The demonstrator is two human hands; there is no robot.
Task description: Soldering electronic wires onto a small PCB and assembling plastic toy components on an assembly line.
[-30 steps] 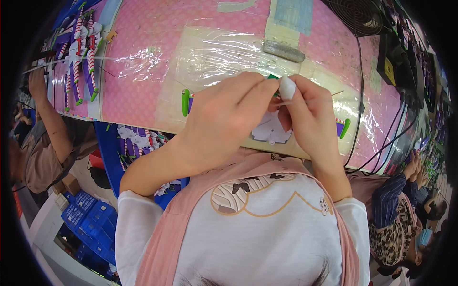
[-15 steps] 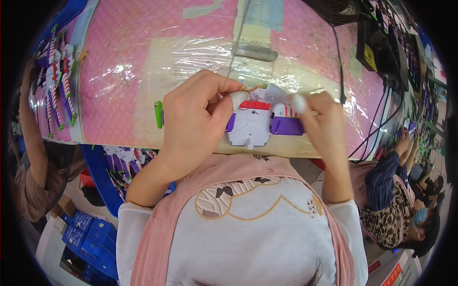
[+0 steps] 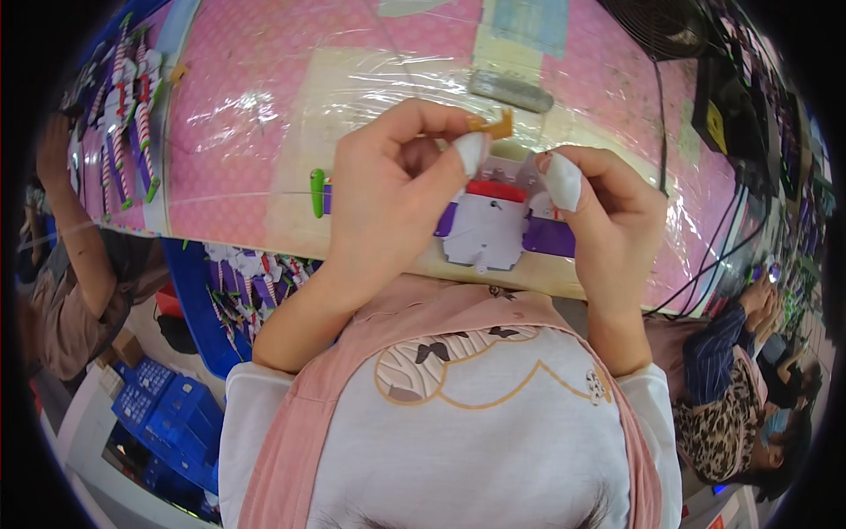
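Observation:
A toy body (image 3: pixel 483 231) with a white plate, red trim and purple side pieces lies at the near table edge, in front of me. My left hand (image 3: pixel 392 189) is above its left part, finger and thumb closed on a small tan-orange bent piece (image 3: pixel 500 126). White wrapping covers the left thumb tip. My right hand (image 3: pixel 612 198) is over the right purple piece, its wrapped thumb pressed to the forefinger; whatever lies between them cannot be made out. A bright green toy end (image 3: pixel 317 194) sticks out left of my left hand.
A grey metal bar (image 3: pixel 511 91) lies beyond my hands on the plastic-covered table. Toys with striped limbs (image 3: pixel 132 106) lie at the far left, and a blue bin (image 3: pixel 198 300) holds more below. Black cables (image 3: pixel 718 256) and a fan (image 3: pixel 661 26) are on the right. Co-workers sit at both sides.
My left hand has risen from the toy, and the tan-orange piece now shows above it. My right hand, blurred before, is now steadier and slightly higher. The whole view has shifted a little.

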